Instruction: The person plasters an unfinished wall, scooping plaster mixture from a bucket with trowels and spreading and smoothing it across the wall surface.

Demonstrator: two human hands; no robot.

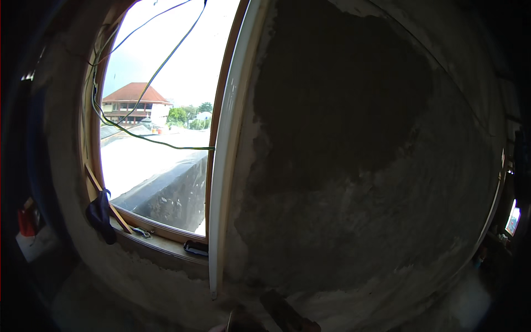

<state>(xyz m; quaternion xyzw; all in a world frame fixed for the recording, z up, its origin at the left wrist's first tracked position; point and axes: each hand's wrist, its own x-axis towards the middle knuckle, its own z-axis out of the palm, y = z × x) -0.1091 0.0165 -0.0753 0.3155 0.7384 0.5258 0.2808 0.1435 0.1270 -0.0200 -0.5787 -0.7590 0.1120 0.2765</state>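
At the lower edge, in deep shade, a small part of my right hand (pixel 313 327) shows, closed at the end of a dark, flat, oblong tool (pixel 282 311). The tool slants up and left before the foot of the plastered wall (pixel 343 232); its exact kind is too dark to tell. Left of it is a dark rounded shape (pixel 244 321) with a pale edge. It may be my left hand or something it holds; no fingers can be made out. A large darker, damp-looking patch (pixel 337 94) covers the upper wall, with lighter grey plaster around and below it.
A long pale straight bar (pixel 228 149) stands upright between wall and window. Loose cables (pixel 160 144) cross the wooden window frame (pixel 99 138). On the sill lie a dark cloth (pixel 100 216), a wooden strip (pixel 119 217) and a black tray-like object (pixel 195 248). A red object (pixel 26 221) is far left.
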